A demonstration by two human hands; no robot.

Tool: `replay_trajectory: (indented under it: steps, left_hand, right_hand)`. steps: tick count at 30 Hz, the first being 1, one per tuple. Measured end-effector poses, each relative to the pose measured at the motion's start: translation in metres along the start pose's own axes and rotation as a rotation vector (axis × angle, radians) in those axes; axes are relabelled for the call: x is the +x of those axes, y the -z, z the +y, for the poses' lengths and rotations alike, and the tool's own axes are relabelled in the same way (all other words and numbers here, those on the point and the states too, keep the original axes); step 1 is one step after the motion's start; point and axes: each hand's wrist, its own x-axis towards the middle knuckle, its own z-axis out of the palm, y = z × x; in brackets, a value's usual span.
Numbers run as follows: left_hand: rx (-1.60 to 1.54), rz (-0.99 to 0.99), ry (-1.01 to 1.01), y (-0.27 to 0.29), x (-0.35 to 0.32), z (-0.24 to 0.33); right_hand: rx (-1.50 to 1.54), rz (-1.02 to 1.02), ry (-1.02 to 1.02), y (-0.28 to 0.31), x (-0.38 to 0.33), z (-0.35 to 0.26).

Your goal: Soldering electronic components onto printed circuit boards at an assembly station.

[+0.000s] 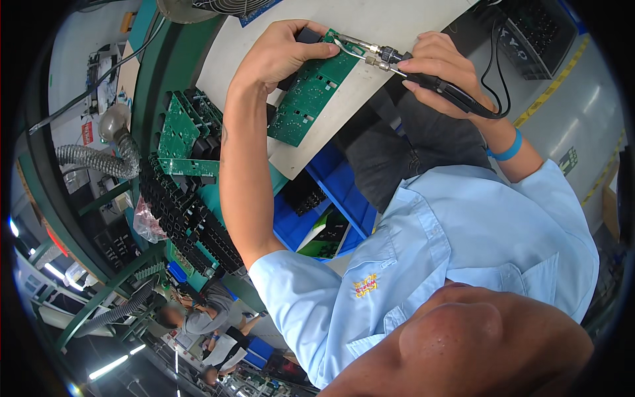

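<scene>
My left hand (281, 59) grips the upper end of a long green circuit board (305, 109), its thumb lying on the board's face. Black block-shaped parts show along the board's left side, partly behind my hand. My right hand (443, 69) is closed around the black handle of a tweezer-style soldering iron (442, 87) with two metal arms. Those arms reach left to the board's top end, close to my left thumb. Whether both tips touch the board is too small to tell. A black cord loops from the handle's rear.
The board is over a pale worktop (218, 63). More green circuit boards (182, 129) with black parts stand at the left. Below the worktop sits a blue bin (344, 192). A flexible duct (99, 159) rises at far left. A black crate (529, 46) stands upper right. Other people work far off.
</scene>
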Motion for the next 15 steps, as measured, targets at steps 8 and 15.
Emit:
replay_trajectory:
  steps: [8, 15]
  left_hand:
    - [0.014, 0.002, 0.011, 0.0002, 0.0009, -0.0009]
    - [0.005, 0.001, 0.018, 0.0017, 0.0006, -0.0006]
  right_hand:
    - [0.001, 0.001, 0.013, 0.0001, 0.0015, -0.0005]
    - [0.019, 0.009, 0.022, 0.0002, 0.0044, -0.0014]
